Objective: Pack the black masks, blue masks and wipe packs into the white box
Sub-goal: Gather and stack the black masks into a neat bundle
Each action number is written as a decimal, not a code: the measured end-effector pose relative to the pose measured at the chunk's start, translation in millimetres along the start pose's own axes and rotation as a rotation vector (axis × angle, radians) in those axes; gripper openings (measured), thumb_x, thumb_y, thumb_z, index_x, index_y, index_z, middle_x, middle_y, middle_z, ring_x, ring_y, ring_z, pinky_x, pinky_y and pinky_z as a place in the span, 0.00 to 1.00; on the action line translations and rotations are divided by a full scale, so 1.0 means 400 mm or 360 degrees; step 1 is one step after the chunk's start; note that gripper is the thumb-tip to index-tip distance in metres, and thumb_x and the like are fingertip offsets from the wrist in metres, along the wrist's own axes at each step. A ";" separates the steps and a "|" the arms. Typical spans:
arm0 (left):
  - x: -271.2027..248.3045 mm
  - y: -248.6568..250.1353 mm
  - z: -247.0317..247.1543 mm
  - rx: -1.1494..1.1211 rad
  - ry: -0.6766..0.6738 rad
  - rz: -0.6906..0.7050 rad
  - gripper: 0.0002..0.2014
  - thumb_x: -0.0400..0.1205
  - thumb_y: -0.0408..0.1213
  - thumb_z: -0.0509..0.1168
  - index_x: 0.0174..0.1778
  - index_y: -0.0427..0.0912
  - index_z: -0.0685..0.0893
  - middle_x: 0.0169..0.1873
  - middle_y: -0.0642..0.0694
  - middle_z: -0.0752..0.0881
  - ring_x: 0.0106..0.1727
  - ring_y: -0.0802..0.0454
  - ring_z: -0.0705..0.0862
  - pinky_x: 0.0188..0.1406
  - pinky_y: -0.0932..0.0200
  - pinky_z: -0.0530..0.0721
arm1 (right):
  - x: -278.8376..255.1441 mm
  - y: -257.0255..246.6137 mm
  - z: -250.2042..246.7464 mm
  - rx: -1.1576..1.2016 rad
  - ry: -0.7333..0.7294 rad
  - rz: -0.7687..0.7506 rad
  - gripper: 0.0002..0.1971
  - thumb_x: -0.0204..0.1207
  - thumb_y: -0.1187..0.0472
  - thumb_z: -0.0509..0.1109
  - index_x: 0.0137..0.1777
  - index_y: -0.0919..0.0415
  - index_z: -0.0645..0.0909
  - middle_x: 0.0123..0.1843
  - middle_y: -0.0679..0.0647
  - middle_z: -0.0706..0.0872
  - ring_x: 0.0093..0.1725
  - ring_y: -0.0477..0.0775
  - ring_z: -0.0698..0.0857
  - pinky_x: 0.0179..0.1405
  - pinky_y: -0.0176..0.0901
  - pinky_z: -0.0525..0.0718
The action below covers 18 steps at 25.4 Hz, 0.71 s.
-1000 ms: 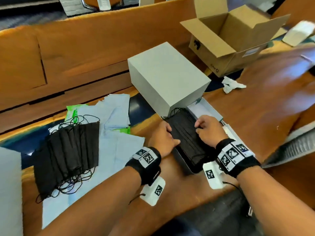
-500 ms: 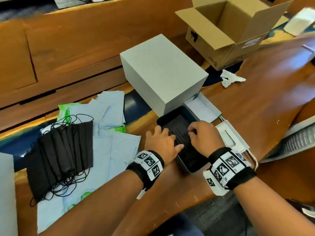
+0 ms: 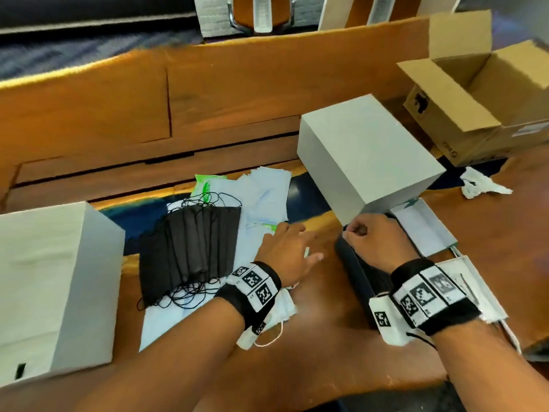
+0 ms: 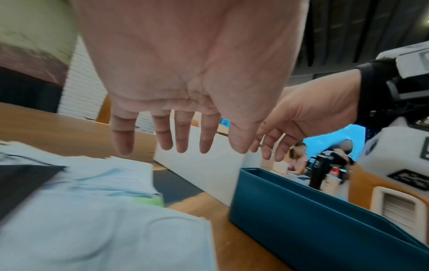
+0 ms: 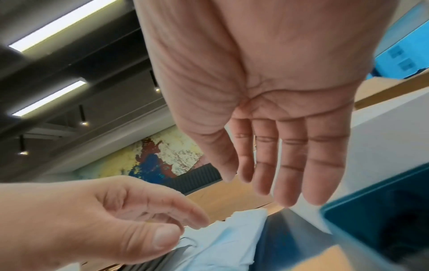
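A fanned pile of black masks (image 3: 190, 251) lies on loose blue masks (image 3: 261, 197), with a green wipe pack (image 3: 205, 188) poking out behind. My left hand (image 3: 300, 242) hovers over the blue masks (image 4: 97, 210), palm down, fingers straight, holding nothing. The dark teal box base (image 3: 353, 272) sits to the right; its inside is mostly hidden by my right hand (image 3: 356, 233). That hand (image 5: 267, 183) hangs relaxed and empty above the base (image 5: 371, 210). The white box lid (image 3: 365, 162) stands just behind the base.
Another white box (image 3: 53, 292) stands at the near left. An open cardboard box (image 3: 475, 99) and a crumpled tissue (image 3: 481, 185) are at the far right. White trays (image 3: 421, 230) lie right of the teal base. A raised wooden ledge (image 3: 148, 114) runs along the back.
My left hand left the teal base and moved left over the blue masks. My right hand lifted off the black masks in the base. The head view swung left.
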<state>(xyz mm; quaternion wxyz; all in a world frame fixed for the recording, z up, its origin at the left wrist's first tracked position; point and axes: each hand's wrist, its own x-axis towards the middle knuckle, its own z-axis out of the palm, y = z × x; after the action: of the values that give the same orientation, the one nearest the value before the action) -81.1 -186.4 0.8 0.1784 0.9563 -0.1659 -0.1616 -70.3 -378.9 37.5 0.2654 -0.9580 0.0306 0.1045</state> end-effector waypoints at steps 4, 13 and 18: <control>-0.078 -0.167 -0.036 -0.0012 0.0056 -0.0300 0.28 0.84 0.59 0.59 0.79 0.52 0.69 0.78 0.47 0.69 0.79 0.43 0.64 0.72 0.39 0.71 | 0.045 -0.160 0.116 0.0034 -0.0139 -0.0224 0.06 0.74 0.57 0.72 0.37 0.56 0.84 0.39 0.50 0.88 0.43 0.54 0.86 0.46 0.46 0.84; -0.238 -0.430 -0.066 -0.0253 0.0136 -0.0826 0.32 0.83 0.57 0.61 0.81 0.50 0.65 0.79 0.47 0.68 0.80 0.43 0.65 0.73 0.38 0.72 | 0.059 -0.436 0.340 0.0029 -0.0414 -0.0350 0.06 0.74 0.58 0.74 0.42 0.60 0.86 0.42 0.51 0.86 0.47 0.54 0.85 0.46 0.41 0.79; -0.277 -0.526 -0.043 -0.0481 0.0210 -0.1108 0.37 0.80 0.55 0.65 0.82 0.48 0.60 0.80 0.42 0.65 0.78 0.40 0.68 0.72 0.40 0.75 | 0.056 -0.526 0.433 0.0097 -0.0514 -0.0307 0.07 0.74 0.58 0.75 0.49 0.59 0.83 0.47 0.53 0.86 0.52 0.56 0.86 0.54 0.44 0.82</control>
<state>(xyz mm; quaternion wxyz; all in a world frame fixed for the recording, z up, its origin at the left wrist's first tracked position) -118.8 45.6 -39.4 0.2620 0.9267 0.2061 -0.1733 -56.1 -109.4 -6.9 0.3044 -0.9188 -0.1011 0.2299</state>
